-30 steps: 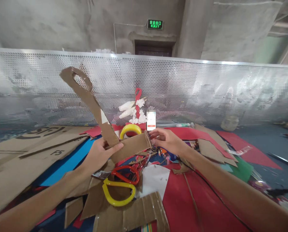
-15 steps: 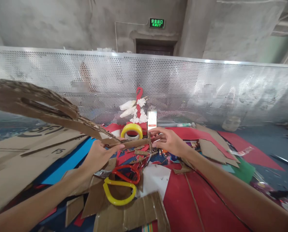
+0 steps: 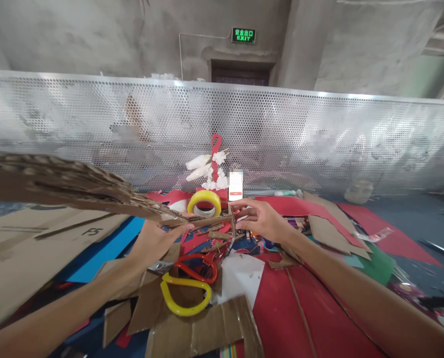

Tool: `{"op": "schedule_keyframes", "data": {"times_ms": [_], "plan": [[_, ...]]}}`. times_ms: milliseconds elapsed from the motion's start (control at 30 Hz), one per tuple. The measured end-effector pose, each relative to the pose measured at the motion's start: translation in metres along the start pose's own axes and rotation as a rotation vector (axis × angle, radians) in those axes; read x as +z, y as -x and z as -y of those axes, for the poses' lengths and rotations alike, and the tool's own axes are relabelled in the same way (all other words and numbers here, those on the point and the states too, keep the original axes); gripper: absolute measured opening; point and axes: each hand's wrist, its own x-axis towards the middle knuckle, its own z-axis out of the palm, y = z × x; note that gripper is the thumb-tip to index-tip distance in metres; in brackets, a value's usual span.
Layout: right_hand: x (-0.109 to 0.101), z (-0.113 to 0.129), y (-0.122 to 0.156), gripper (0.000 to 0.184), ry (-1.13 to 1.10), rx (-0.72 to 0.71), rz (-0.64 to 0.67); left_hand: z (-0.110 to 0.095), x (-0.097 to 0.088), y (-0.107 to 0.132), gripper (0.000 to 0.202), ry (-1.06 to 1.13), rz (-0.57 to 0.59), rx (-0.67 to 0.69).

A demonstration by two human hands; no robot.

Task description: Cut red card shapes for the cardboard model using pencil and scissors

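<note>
A long layered cardboard piece [image 3: 95, 191] stretches from the left edge of the view to the middle, its wide corrugated end nearest the left. My left hand [image 3: 150, 238] grips its narrow part, thumb stretched along the near side. At the tip stands a short upright cardboard strip [image 3: 232, 221]; my right hand [image 3: 261, 219] has its thumb and fingers closed around that strip from the right. Just behind sits a yellow tape roll [image 3: 218, 204]. Below my hands lie scissors with a red and a yellow handle loop [image 3: 186, 311], their blades partly covered.
Cardboard offcuts [image 3: 203, 328] and red sheets [image 3: 289, 308] cover the near table. A large cardboard sheet [image 3: 28, 263] and blue paper [image 3: 102, 251] lie left. Behind stand a red hook-shaped piece with white flowers [image 3: 216, 159], a phone [image 3: 235, 186] and a perforated metal screen [image 3: 281, 124].
The wide left end of the layered cardboard has dropped and turned, so its slot shows narrower and more of the corrugated edge faces me. Both hands stay in nearly the same place.
</note>
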Motion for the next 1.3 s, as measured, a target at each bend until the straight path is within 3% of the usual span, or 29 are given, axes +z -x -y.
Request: {"op": "schedule_keyframes", "data": {"times_ms": [267,633,933,1133,1300], "plan": [[-0.005,0.009,0.001,0.052,0.090,0.010,0.018,-0.003,0.001,-0.003,0.027,0.085,0.050,-0.097],[-0.008,0.011,0.004,0.026,0.118,-0.100,0.046,-0.001,0.000,-0.007,0.032,0.347,0.174,-0.288],[-0.010,0.010,0.003,0.022,0.169,-0.103,0.083,0.002,0.001,-0.006,0.031,0.380,0.194,-0.312],[-0.010,0.011,0.004,0.038,0.149,-0.090,0.076,0.001,0.001,-0.005,0.031,0.354,0.184,-0.312],[-0.009,0.014,0.005,0.025,0.188,-0.127,0.095,0.001,0.002,-0.005,0.034,0.346,0.179,-0.306]]}}
